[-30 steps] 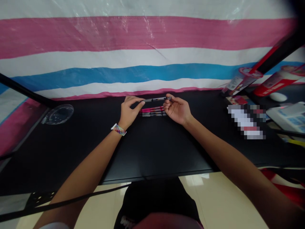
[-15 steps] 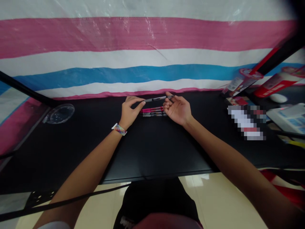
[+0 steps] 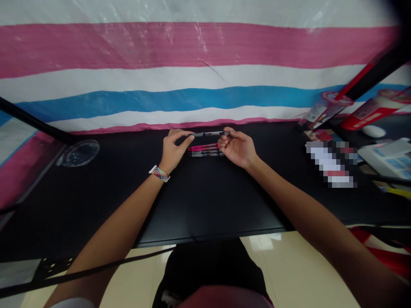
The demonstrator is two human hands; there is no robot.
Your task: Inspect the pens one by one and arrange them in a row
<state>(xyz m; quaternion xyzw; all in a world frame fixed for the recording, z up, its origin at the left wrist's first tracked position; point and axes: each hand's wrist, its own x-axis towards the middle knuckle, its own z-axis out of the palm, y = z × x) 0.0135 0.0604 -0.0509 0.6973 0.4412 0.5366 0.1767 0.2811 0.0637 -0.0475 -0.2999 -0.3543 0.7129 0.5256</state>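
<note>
A grey and black pen (image 3: 208,134) is held level between my two hands, just above the black tabletop. My left hand (image 3: 175,147) pinches its left end between thumb and fingers. At the other end, my right hand (image 3: 238,147) grips the pen with thumb and forefinger, palm turned up and the other fingers curled. Below it, several pens (image 3: 205,150) lie side by side on the table, pink or red ones at the back and grey-black ones in front. The fingers of my right hand hide their right ends.
At the right stand two drink cups (image 3: 327,109) with red straws, a white mouse (image 3: 374,131) and a white device (image 3: 391,156). A clear plastic lid (image 3: 80,153) lies at the left. A striped plastic sheet (image 3: 192,47) hangs behind the black table (image 3: 208,201).
The pen has gone from tilted up at the right to nearly level. My right hand has dropped slightly at its fingertips; my left hand has barely moved.
</note>
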